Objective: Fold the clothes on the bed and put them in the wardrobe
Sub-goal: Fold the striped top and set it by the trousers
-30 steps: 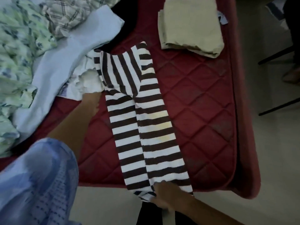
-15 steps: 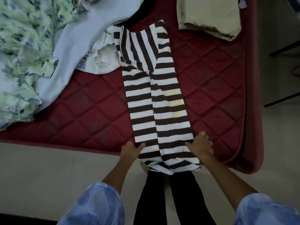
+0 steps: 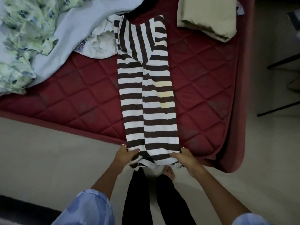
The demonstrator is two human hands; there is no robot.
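A brown-and-white striped garment (image 3: 146, 88) lies in a long narrow strip on the red quilted mattress (image 3: 78, 101), its sides folded inward and its near end hanging over the bed edge. My left hand (image 3: 125, 154) pinches the near left corner of it. The near right corner is gripped by my right hand (image 3: 185, 159). A folded beige cloth (image 3: 209, 17) rests at the far right of the bed. No wardrobe is in view.
Unfolded clothes crowd the far left: a green floral piece (image 3: 22, 38), a pale blue cloth (image 3: 71, 30) and a crumpled white item (image 3: 100, 41). My legs and a bare foot (image 3: 169, 172) stand on the pale floor. Black furniture legs (image 3: 279, 62) are at the right.
My left hand came back from the garment's far end to its near hem, and both hands slid to the near corners and closed on them. The view shifted back from the bed.
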